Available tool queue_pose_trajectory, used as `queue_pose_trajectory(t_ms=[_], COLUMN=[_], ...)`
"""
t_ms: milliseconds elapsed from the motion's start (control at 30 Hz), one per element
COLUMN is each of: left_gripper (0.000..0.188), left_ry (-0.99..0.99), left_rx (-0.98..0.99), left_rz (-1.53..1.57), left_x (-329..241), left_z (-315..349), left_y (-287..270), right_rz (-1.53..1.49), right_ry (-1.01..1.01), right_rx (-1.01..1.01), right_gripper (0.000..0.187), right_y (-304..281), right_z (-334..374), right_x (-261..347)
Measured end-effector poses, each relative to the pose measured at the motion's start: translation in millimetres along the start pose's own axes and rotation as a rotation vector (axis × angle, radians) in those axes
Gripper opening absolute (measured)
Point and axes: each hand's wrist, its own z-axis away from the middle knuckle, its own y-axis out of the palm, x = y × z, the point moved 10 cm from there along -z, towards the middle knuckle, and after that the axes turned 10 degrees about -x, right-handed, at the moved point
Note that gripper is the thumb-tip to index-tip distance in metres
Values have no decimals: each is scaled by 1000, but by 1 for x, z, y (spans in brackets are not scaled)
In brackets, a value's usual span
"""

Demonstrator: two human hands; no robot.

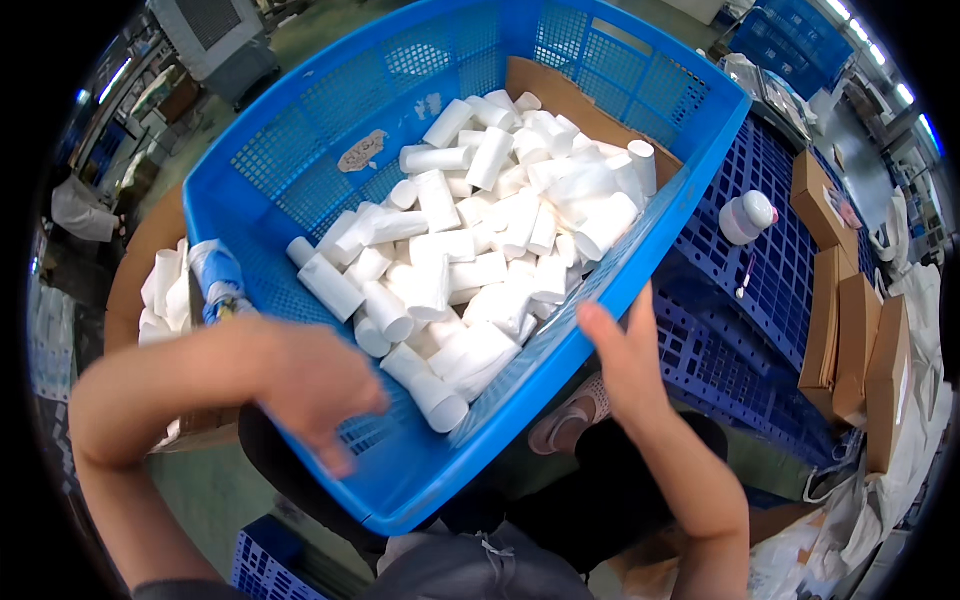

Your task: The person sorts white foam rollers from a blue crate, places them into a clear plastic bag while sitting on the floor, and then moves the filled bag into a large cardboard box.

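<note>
Left hand [308, 378]: hanging half open, seemingly holding nothing.
Right hand [632, 365]: gripping the blue basket's [690, 190] right edge.
Closest white roll [425, 388]: lying near the front corner, right of the nearer left hand, slanting toward that edge.

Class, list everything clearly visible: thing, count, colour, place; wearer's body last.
Crate: one, blue, centre
Rolls: many, white, in crate
Cardboard sheet: one, brown, inside crate
Wrapping: one, blue and white, crate's left rim
Bottle: one, white, on pallets
Pallets: several, blue, right
Cardboard boxes: several, brown, right
Open carton: one, brown, left
Boxy unit: one, grey, upper left
Background crates: count unclear, blue, upper right
Shoe: one, pale, below crate
Left hand: one, bare, over crate
Right hand: one, bare, crate's right rim
</note>
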Motion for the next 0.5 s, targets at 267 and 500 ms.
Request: queue_pose_trajectory(t_ms=[267, 500], left_gripper=[46, 74], left_ry=[-73, -84], left_rx=[-1045, -931], left_rz=[471, 1220], left_x=[152, 159], left_z=[-246, -399], left_y=[-223, -201], right_rz=[474, 758], right_ry=[-62, -322], right_rx=[324, 351], right_gripper=[76, 72], right_y=[-1, -5], right_z=[38, 35], right_x=[-5, 8])
